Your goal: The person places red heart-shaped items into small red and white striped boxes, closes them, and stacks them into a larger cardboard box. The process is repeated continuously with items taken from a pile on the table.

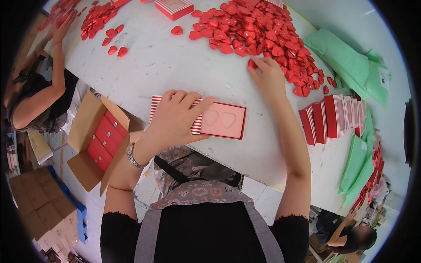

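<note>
A flat gift box (223, 120) lies on the white table in front of me, its pink tray pulled partly out of a red-and-white striped sleeve. Two heart-shaped hollows in the tray show with nothing in them. My left hand (177, 115) is wrapped over the sleeve and hides much of it. Farther right, my right hand (268, 75) pinches a red foil-wrapped heart candy (252, 64) between thumb and fingers, at the near edge of a large pile of foil hearts (245, 30).
Striped boxes (335, 115) stand in a row at the right, near green plastic packages (342, 59). A carton (81, 125) of red boxes sits left below the table edge. One co-worker (39, 96) works at the left, another (344, 232) at the lower right.
</note>
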The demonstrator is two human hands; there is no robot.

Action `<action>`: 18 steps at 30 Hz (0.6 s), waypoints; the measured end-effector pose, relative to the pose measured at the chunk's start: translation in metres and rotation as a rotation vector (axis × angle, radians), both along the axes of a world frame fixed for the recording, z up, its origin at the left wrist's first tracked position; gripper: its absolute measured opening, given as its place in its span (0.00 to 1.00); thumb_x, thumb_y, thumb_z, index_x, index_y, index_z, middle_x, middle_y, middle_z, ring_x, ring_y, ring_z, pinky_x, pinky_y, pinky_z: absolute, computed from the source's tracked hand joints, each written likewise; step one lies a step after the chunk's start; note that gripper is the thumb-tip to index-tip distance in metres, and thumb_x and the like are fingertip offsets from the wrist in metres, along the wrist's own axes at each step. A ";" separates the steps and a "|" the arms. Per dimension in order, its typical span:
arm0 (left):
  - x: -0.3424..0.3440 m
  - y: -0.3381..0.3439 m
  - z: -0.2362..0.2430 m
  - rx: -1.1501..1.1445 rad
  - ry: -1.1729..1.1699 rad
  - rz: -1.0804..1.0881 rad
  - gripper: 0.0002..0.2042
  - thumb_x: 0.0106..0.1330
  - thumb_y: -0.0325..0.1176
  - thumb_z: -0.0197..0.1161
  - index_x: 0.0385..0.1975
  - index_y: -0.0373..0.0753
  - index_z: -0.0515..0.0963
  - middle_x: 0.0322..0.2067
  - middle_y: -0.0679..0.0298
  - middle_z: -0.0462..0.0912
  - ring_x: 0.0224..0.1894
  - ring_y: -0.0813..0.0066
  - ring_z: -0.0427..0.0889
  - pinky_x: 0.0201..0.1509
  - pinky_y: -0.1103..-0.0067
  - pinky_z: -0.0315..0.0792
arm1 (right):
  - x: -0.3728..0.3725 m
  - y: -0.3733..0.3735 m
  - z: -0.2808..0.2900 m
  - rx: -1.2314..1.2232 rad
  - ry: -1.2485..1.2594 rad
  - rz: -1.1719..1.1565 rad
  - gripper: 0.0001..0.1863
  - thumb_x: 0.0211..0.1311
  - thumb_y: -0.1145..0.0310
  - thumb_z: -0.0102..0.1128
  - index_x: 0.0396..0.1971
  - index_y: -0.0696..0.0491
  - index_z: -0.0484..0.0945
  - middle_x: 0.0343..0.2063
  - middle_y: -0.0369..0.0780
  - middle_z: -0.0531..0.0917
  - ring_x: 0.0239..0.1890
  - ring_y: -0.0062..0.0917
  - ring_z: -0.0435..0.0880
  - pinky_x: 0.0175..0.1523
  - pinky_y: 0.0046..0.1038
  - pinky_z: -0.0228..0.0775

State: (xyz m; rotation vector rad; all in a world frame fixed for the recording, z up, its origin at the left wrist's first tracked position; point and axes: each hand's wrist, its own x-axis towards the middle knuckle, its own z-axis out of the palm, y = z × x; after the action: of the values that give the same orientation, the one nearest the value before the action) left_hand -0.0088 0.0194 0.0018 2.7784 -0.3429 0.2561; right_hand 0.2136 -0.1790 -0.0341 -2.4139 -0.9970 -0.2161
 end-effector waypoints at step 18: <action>0.001 -0.003 -0.004 -0.059 -0.021 0.092 0.40 0.42 0.52 0.76 0.55 0.38 0.69 0.48 0.62 0.74 0.50 0.61 0.72 0.58 0.64 0.62 | -0.126 0.009 0.026 0.218 0.090 0.474 0.11 0.46 0.76 0.68 0.34 0.54 0.84 0.41 0.38 0.83 0.42 0.34 0.80 0.46 0.35 0.74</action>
State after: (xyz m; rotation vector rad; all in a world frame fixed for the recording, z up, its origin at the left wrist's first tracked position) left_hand -0.0078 0.0160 -0.0022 2.7387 -0.2096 0.3127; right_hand 0.0872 -0.1702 -0.0081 -1.9121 -1.3876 -0.0431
